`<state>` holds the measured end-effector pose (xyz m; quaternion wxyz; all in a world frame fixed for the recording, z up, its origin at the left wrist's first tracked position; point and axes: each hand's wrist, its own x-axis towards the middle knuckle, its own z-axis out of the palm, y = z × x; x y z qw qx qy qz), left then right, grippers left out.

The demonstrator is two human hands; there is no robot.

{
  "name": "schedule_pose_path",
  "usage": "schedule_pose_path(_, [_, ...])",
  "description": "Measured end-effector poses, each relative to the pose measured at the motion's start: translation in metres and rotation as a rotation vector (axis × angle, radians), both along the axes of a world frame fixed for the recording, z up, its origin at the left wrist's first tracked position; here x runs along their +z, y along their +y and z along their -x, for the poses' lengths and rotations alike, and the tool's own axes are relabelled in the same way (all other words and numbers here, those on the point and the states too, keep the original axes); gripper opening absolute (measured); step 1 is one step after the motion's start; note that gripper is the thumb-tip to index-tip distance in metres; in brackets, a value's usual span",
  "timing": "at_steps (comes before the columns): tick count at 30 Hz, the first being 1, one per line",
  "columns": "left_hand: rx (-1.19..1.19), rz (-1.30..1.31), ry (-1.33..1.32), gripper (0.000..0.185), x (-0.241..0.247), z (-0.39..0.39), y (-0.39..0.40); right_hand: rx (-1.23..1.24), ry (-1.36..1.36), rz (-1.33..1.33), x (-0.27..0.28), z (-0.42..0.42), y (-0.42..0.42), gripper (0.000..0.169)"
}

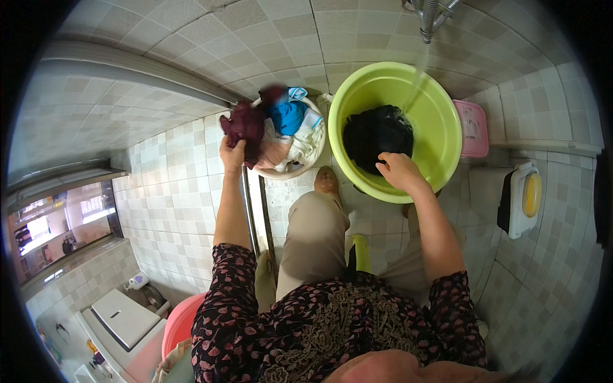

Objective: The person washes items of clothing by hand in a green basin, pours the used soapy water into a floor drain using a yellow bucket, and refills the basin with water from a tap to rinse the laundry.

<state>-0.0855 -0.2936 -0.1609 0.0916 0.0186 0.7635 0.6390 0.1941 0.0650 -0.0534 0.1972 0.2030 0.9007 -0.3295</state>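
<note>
My left hand (233, 154) grips a dark maroon garment (245, 129) at the left side of a white laundry basket (287, 174). Inside that basket lie a bright blue cloth (288, 117), white clothes (306, 141) and a pinkish cloth (274, 154). Over the near rim of a large lime-green plastic tub (438, 119), my right hand (398, 170) hangs with fingers loosely curled and apart, near dark wet fabric (376, 136). Water runs from a metal tap (426, 31) onto the fabric.
A pink plastic container (471, 129) stands right of the tub, against the wall. Farther right is a white box with a yellow oval (530, 194). A coral-pink basin (182, 318) sits at lower left, beside a white-lidded bin or appliance (125, 318). A door track (257, 206) runs along the floor.
</note>
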Motion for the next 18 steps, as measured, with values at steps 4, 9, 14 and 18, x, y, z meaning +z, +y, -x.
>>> schedule_pose_path(4, [0.13,-0.247,-0.059,0.024,0.058,-0.005,-0.011,0.021,0.058,0.01,0.0,-0.011,0.007,0.028])
schedule_pose_path(9, [0.065,-0.458,-0.034,0.029,0.16,-0.017,0.001,0.0,0.118,-0.048,-0.013,-0.025,0.019,0.025])
schedule_pose_path(14, [-0.018,-0.572,-0.073,0.031,0.272,-0.059,0.048,-0.127,0.269,-0.062,0.002,-0.039,0.029,0.026])
schedule_pose_path(18, [-0.124,-0.684,-0.188,0.023,0.321,-0.088,0.076,-0.405,0.484,0.277,0.021,-0.045,0.034,0.037])
